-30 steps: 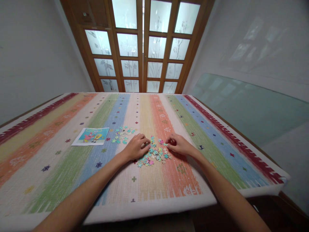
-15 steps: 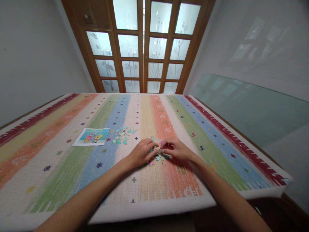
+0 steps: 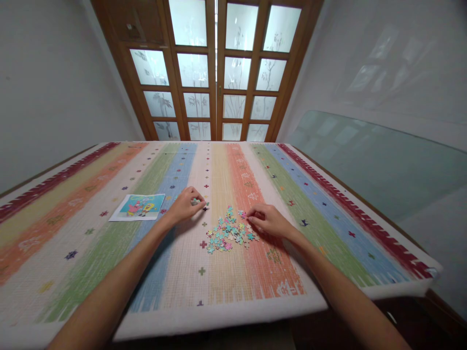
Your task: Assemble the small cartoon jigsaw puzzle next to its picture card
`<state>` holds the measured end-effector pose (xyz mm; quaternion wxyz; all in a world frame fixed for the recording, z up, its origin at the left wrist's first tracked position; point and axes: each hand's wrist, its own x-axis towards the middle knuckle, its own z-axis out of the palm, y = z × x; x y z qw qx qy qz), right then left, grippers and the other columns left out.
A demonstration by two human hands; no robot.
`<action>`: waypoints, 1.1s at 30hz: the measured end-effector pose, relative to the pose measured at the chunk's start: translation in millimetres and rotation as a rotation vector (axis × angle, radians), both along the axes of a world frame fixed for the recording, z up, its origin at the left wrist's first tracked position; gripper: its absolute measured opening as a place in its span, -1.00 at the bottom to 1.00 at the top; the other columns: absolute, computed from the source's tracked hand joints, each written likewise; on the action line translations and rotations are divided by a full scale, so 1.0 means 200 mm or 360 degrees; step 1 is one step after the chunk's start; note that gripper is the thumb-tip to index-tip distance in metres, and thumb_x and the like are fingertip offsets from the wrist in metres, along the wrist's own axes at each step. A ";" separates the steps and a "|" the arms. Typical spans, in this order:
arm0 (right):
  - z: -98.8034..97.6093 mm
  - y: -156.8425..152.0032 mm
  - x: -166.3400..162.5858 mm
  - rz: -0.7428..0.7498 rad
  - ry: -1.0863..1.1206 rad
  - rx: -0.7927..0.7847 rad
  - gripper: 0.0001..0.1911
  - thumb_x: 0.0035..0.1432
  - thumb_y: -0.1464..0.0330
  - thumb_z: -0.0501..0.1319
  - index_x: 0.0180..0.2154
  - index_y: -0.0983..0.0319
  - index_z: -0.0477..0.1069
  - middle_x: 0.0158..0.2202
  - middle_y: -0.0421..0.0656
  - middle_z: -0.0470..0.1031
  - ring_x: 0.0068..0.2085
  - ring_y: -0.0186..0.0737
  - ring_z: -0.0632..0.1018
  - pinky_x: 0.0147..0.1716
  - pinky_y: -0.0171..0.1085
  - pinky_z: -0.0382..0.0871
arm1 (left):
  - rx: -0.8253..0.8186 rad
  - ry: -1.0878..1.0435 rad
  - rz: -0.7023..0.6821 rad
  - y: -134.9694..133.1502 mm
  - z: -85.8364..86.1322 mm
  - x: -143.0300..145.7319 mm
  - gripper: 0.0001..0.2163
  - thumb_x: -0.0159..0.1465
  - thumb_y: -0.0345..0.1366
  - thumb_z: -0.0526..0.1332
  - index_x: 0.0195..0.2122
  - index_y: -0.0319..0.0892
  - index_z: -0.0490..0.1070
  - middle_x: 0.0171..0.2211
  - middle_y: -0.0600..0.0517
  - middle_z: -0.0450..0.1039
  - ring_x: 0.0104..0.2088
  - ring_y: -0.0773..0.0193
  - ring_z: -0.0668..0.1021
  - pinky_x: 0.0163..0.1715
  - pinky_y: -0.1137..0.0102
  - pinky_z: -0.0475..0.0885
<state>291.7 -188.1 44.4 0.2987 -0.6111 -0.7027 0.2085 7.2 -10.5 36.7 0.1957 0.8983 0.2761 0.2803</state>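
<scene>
My left hand (image 3: 187, 205) is over the smaller group of puzzle pieces (image 3: 196, 201), hiding most of it. Its thumb and forefinger are pinched on a small greenish puzzle piece (image 3: 206, 203). To the right, a loose heap of teal, pink and yellow puzzle pieces (image 3: 228, 232) lies spread on the striped cloth. My right hand (image 3: 268, 220) rests at the heap's right edge, thumb and forefinger closed on a pink puzzle piece (image 3: 243, 214) at their tips.
A printed cartoon picture (image 3: 140, 207) lies flat left of my left hand. The striped tablecloth (image 3: 109, 262) covers the table, whose front edge runs below my forearms. Behind stand wooden doors with glass panes (image 3: 233, 73). A pale glass panel (image 3: 372, 150) leans at the right wall.
My left hand has moved left and away from the heap to the smaller group, uncovering the heap. My right hand has shifted only slightly, to the heap's upper right edge.
</scene>
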 end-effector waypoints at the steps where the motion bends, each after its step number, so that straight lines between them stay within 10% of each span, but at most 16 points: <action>1: 0.00 0.00 0.00 0.0000 -0.0036 -0.0018 -0.90 0.18 0.48 0.25 -0.32 0.23 0.55 -0.33 -0.10 0.58 -0.32 -0.19 0.49 -0.27 -0.21 0.33 | 0.0006 0.0027 0.0025 0.02 0.00 -0.02 -0.86 0.26 -0.23 0.27 -0.42 -0.12 0.52 -0.33 -0.05 0.44 -0.24 0.12 0.48 -0.09 0.14 0.42; 33: 0.02 -0.02 0.11 0.0466 0.0005 -0.0308 -0.89 0.00 0.39 0.40 -0.36 0.19 0.54 -0.42 -0.22 0.40 -0.39 -0.28 0.37 -0.36 -0.26 0.28 | 0.0189 0.0188 0.0092 0.03 -0.03 -0.05 -0.88 0.22 -0.27 0.25 -0.46 -0.10 0.51 -0.34 -0.06 0.39 -0.22 0.05 0.45 -0.05 0.10 0.44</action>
